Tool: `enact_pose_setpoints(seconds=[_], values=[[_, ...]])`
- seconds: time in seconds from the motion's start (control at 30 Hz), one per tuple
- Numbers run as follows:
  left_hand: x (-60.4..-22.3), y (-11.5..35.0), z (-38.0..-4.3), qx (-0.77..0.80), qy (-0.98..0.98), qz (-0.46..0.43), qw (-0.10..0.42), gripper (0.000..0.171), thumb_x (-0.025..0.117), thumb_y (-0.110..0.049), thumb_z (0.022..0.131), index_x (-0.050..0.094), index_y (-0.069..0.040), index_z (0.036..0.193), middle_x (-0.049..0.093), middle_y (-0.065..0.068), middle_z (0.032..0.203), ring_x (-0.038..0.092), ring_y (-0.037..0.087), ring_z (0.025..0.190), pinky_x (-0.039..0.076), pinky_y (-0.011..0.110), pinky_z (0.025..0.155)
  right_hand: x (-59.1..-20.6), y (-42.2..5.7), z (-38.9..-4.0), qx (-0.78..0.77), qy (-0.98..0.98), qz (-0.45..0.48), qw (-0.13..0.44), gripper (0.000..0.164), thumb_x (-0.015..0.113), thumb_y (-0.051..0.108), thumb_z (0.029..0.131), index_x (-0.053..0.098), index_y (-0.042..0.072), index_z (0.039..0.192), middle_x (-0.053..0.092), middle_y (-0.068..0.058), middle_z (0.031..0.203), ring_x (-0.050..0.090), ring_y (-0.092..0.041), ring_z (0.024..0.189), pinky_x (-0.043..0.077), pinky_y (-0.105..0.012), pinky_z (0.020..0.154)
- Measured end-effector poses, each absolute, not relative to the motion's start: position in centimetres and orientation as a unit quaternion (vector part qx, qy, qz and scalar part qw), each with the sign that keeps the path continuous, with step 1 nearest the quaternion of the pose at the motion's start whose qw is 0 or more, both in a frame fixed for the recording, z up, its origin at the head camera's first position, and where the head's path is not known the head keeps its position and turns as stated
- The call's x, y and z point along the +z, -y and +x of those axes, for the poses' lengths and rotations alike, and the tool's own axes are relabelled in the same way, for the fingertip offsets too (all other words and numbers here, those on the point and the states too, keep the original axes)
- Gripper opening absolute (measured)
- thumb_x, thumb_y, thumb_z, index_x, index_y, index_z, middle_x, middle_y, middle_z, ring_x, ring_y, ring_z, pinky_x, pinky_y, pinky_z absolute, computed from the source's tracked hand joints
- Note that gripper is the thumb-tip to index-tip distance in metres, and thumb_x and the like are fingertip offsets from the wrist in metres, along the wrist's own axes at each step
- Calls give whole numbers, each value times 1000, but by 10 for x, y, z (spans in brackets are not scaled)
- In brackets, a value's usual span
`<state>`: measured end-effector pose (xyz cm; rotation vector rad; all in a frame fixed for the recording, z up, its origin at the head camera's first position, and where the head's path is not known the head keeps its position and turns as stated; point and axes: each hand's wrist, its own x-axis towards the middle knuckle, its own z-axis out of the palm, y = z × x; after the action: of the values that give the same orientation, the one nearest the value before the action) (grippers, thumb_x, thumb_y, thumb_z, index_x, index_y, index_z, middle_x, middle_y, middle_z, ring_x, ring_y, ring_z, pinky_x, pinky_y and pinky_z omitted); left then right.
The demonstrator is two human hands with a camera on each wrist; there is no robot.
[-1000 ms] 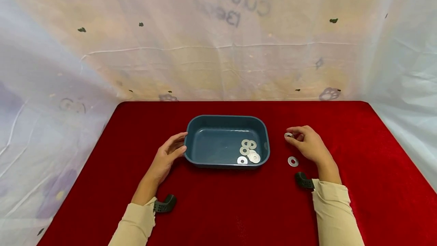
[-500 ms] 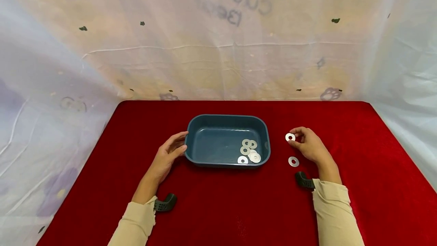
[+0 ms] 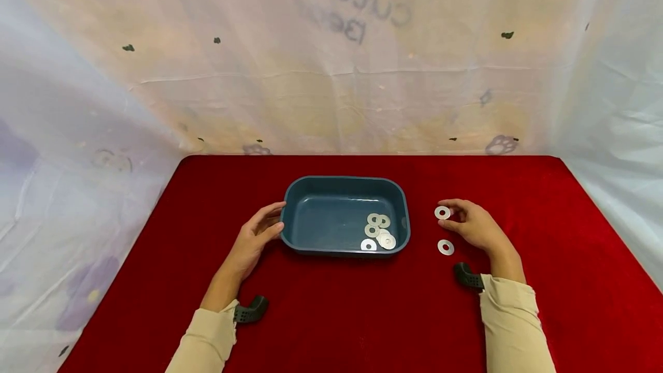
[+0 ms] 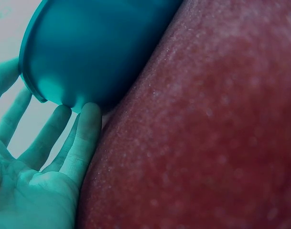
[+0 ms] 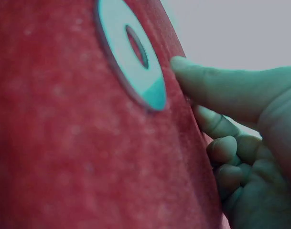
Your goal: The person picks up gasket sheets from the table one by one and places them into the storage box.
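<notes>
In the head view a blue rectangular tray [image 3: 321, 229] stands mid-table, with several flat metal washers [image 3: 383, 230] gathered in its right part. My left hand [image 3: 252, 240] is at the tray's left end; the left wrist view shows its spread fingers [image 4: 90, 124] touching the outer wall. To the right of the tray, my right hand [image 3: 473, 224] holds a washer [image 3: 437, 212] by its edges between thumb and forefinger, low over the cloth. Nearer the front lies another washer [image 3: 441, 248], flat and apart from the hand. In the right wrist view the thumb [image 5: 207, 86] hides the held washer.
Red cloth [image 3: 352, 315] covers the table. Printed fabric [image 3: 290, 96] hangs behind its back edge, with pale sheets at both sides. Each wrist carries a black mount, the left one [image 3: 251, 309] and the right one [image 3: 468, 276].
The right hand's washer has turned from tilted to face up and shifted slightly toward the front with the hand. The left hand and the tray have stayed in place.
</notes>
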<state>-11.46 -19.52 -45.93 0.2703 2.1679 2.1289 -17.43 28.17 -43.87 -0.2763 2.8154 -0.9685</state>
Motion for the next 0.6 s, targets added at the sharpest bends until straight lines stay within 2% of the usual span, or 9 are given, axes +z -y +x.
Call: enact_pose_setpoints(seconds=[0.33,0.6], values=[[-461,195,-113,695,-712,85,47,50,58,-16,101,43,-8,148,46,17,145,57,11,121,54,21,90,-439,-284,-172,-319,-942,-79,74,43,72,22,92,63,8,131,50,-7,78,45,-20,70,36,-30,61],[-461,195,-114,693,-715,87,45,49,57,-15,101,44,-9,148,46,16,145,57,11,121,54,21,90,-439,-283,-174,-339,-936,-75,51,44,75,29,90,66,8,127,57,-7,85,49,-19,72,40,-26,61]])
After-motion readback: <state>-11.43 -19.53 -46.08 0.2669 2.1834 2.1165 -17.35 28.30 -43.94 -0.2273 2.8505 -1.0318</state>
